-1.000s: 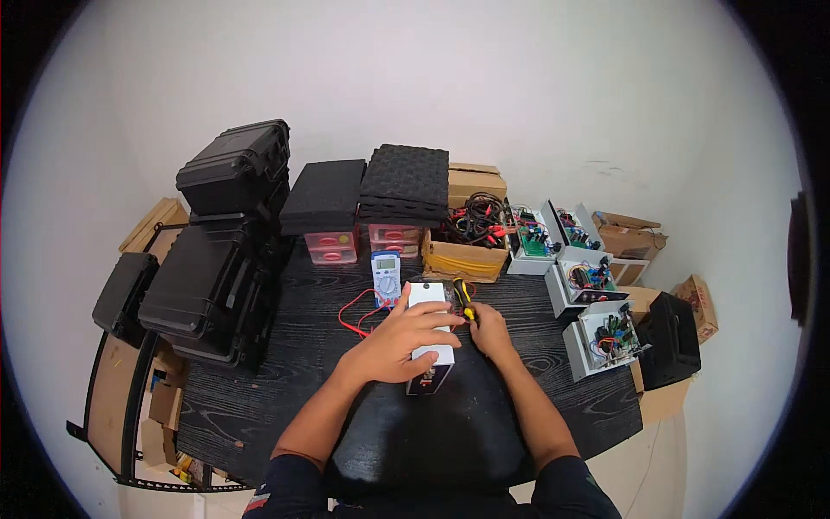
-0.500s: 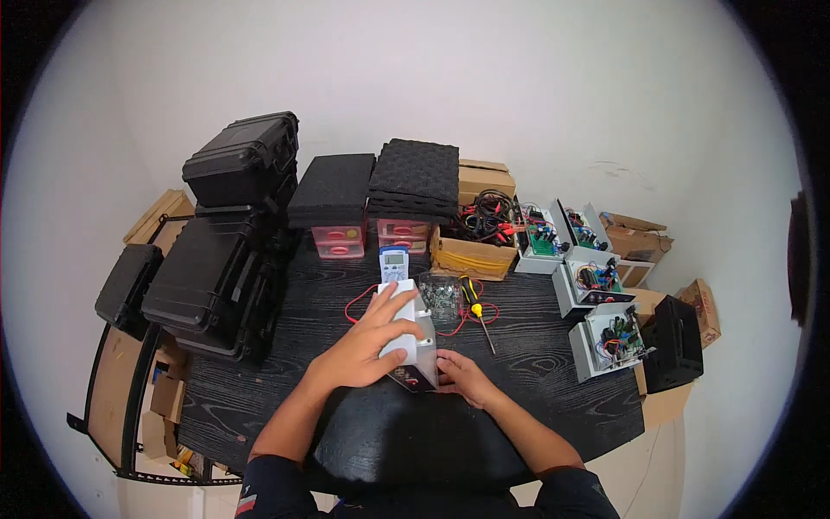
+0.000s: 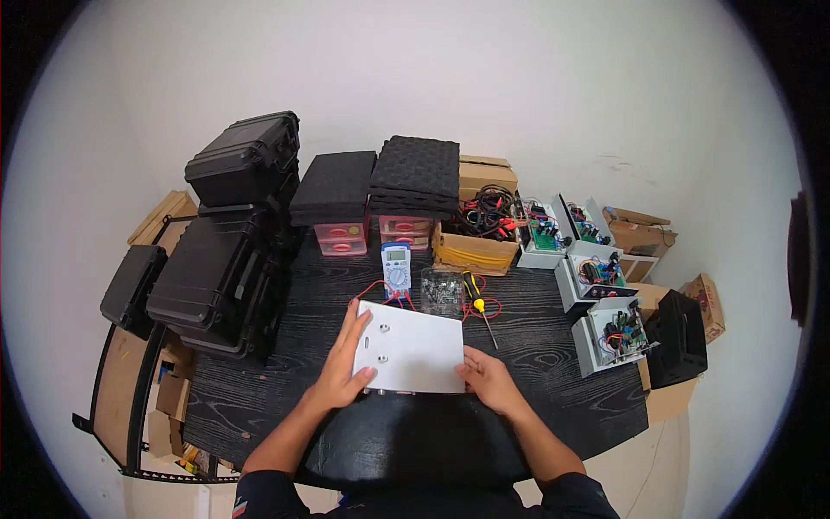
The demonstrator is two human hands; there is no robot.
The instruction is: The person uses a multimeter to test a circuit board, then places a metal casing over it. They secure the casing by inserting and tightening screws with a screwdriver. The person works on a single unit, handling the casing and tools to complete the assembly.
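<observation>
Between my two hands is a white metal enclosure (image 3: 415,350), its flat panel with small holes and raised fittings facing up. My left hand (image 3: 344,363) grips its left edge, thumb on top of the panel. The right hand (image 3: 488,378) holds the lower right corner, thumb above and fingers partly hidden beneath. Just beyond the enclosure lies a blue and white multimeter (image 3: 397,270) with red leads. A clear compartment tray of small screws (image 3: 442,292) sits beside it, and right of that a yellow and black screwdriver (image 3: 477,298).
Black hard cases (image 3: 207,277) are stacked at the left. Foam sheets (image 3: 415,173) top small pink drawers (image 3: 342,238) at the back. A cardboard box (image 3: 471,251) holds cables. Several open white enclosures with circuit boards (image 3: 612,333) line the right, near a black case (image 3: 677,342).
The enclosure has been turned from standing on edge to lying with its broad white panel up. My left hand has shifted from across its top to the left edge; the right stays at its right side.
</observation>
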